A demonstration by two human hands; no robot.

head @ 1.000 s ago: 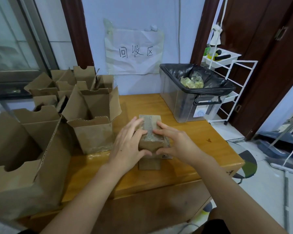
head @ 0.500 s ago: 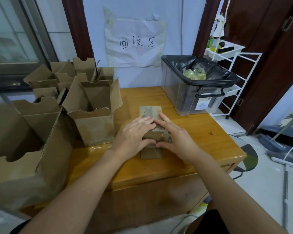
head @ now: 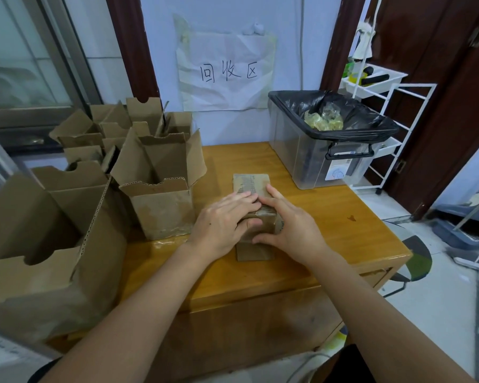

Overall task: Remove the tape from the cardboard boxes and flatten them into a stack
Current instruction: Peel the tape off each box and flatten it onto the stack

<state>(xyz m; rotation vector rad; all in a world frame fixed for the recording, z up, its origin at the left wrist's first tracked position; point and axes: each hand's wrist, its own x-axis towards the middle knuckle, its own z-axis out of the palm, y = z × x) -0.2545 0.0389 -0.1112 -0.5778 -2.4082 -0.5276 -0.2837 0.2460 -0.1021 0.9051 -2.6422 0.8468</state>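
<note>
One flattened box [head: 253,214] lies on the counter [head: 329,233], and both hands press it down: the left hand [head: 221,225] and the right hand [head: 291,228] lie flat on it with fingers nearly straight, not gripping. Pulled-off tape [head: 322,120] is already in the bin [head: 329,150]. Several open boxes [head: 161,189] stand upright at the left, so I judge most of the flattening is not yet done.
</note>
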